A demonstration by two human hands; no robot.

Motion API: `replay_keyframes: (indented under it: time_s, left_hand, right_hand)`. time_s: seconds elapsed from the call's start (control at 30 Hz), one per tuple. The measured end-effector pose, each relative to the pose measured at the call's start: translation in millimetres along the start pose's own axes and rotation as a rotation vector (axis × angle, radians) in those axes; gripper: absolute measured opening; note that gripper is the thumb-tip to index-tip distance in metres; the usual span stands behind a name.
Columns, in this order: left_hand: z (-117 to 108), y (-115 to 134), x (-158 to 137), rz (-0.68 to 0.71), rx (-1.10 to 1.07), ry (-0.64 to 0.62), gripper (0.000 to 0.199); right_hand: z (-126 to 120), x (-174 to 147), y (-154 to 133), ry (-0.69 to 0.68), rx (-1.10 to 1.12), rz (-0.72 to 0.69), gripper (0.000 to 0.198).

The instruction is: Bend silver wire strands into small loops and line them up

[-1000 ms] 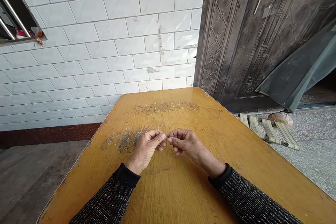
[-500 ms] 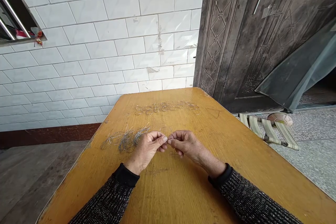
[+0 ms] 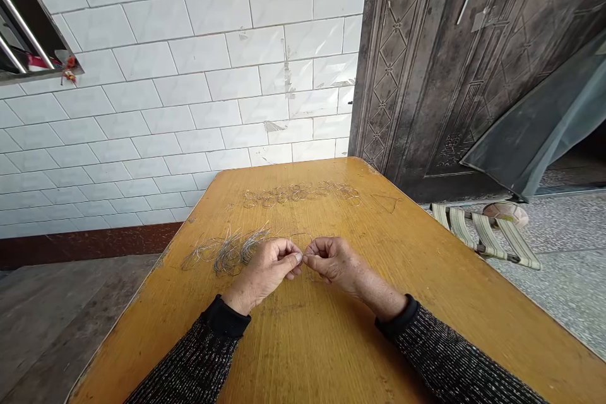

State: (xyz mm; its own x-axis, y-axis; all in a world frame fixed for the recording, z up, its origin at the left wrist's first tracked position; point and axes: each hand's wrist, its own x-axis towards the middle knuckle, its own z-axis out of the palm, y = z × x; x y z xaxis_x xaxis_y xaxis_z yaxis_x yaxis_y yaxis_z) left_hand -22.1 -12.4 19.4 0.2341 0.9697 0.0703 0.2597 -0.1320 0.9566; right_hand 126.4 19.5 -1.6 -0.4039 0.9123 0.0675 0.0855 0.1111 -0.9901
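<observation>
My left hand (image 3: 269,266) and my right hand (image 3: 341,267) meet over the middle of the table, thumbs pinched against fingers, their tips almost touching. Between them they grip a thin wire (image 3: 300,234), whose curved part shows faintly above the fingertips; its ends are hidden in the pinches. Just left of my left hand lie loose bundles of grey wire (image 3: 229,254), partly covered by that hand. Farther back, a row of thin wire loops (image 3: 297,192) is spread across the wood.
The yellow-brown wooden table (image 3: 312,341) reaches to a white tiled wall (image 3: 199,88). A thin bent wire (image 3: 386,202) lies near its right edge. On the floor at right, a strap-topped stool (image 3: 483,237) sits before a dark carved door (image 3: 426,76).
My fingertips have drawn very slightly apart, and the wire's curve above them looks lower and flatter. The bundles and the row of loops stay where they were.
</observation>
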Motion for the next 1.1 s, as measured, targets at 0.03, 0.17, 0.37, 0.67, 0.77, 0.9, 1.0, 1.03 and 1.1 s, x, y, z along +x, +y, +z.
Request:
replay_keyframes:
  time_s: [0.03,0.17,0.37,0.67,0.77,0.9,1.0,1.03,1.1]
  left_hand:
    - [0.7,-0.9,0.4,-0.002,0.039,0.018,0.015]
    - [3.4,-5.5,3.6,0.043,0.19,0.114,0.011]
    - [4.8,-10.8,6.8,0.058,0.199,0.165,0.011]
    - [3.2,-12.5,3.7,-0.094,-0.426,-0.056,0.024]
    - [5.4,-14.5,4.7,-0.075,-0.369,-0.014,0.023]
    - [5.8,-11.8,5.0,-0.05,-0.307,0.079,0.016]
    - [5.5,-8.5,4.8,-0.035,-0.244,0.115,0.011]
    - [5.6,-7.9,4.8,-0.029,-0.214,0.125,0.009]
    - [6.1,-7.4,5.1,-0.005,-0.139,0.159,0.006]
  right_hand:
    - [0.3,0.7,1.6,0.007,-0.005,0.002,0.015]
    - [1.0,2.3,6.8,0.019,-0.031,-0.002,0.015]
    - [2.0,0.5,4.7,0.005,-0.009,0.019,0.019]
    - [-1.7,-3.2,-3.5,-0.056,0.303,0.005,0.032]
    - [-3.5,-3.6,-3.0,-0.087,0.355,0.021,0.033]
    - [-5.8,-5.1,-6.7,-0.106,0.384,0.013,0.034]
    - [-7.9,-7.3,-11.7,-0.078,0.391,0.014,0.035]
    - [-8.5,-7.9,-13.2,-0.068,0.378,0.008,0.035]
    - [-9.0,-8.3,-15.0,-0.039,0.333,-0.02,0.034]
